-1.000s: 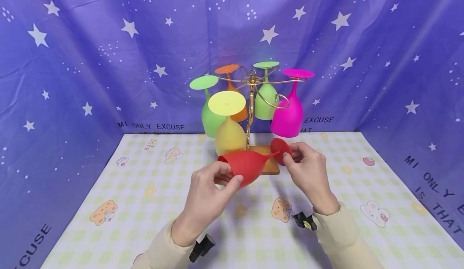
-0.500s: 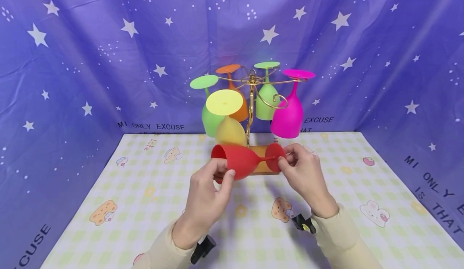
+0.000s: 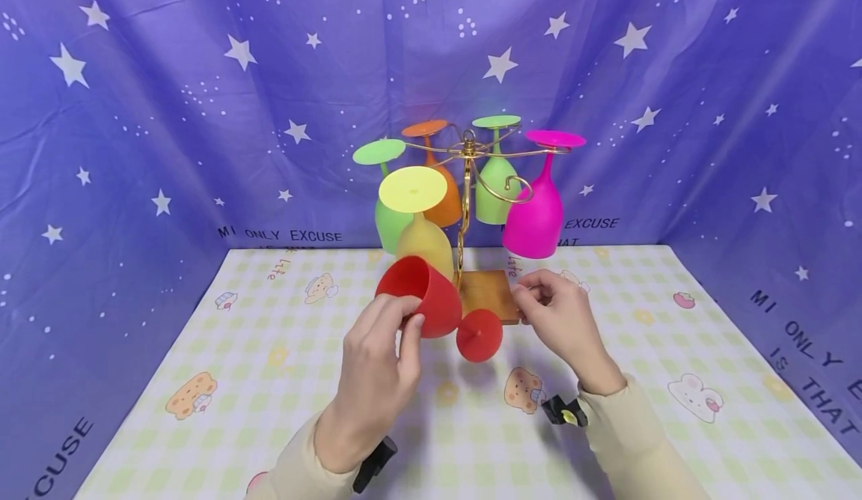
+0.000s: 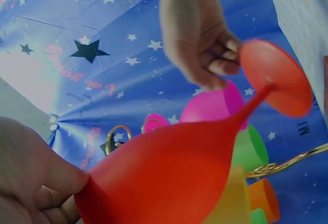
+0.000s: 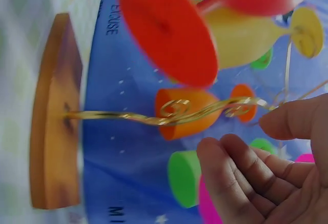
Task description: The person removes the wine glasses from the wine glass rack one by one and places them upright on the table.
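The left hand [image 3: 378, 365] pinches the rim of a red goblet [image 3: 441, 302], its thumb outside and its fingers at the opening. The goblet lies tilted in the air, mouth up and left, its round foot [image 3: 480, 335] toward the lower right. Nothing is held by the right hand [image 3: 562, 320], near the wooden base [image 3: 486, 296]; in the right wrist view a gap shows between its thumb and fingers. Behind the goblet, a gold rack [image 3: 468, 186] carries upside-down goblets: yellow [image 3: 424, 242], magenta [image 3: 535, 219], orange [image 3: 444, 197] and two green ones [image 3: 494, 189]. A curled front-right arm of the rack bears no goblet.
The rack's wooden base stands on a checkered tablecloth [image 3: 283, 410] with cartoon prints. A blue star-patterned curtain [image 3: 337, 58] encloses the back and both sides. Black devices [image 3: 564, 412] are strapped at both wrists.
The right hand has let go of the red goblet's foot. The goblet has turned in the left hand's grip, its foot swinging down and toward the viewer. The yellow goblet has shifted slightly left.
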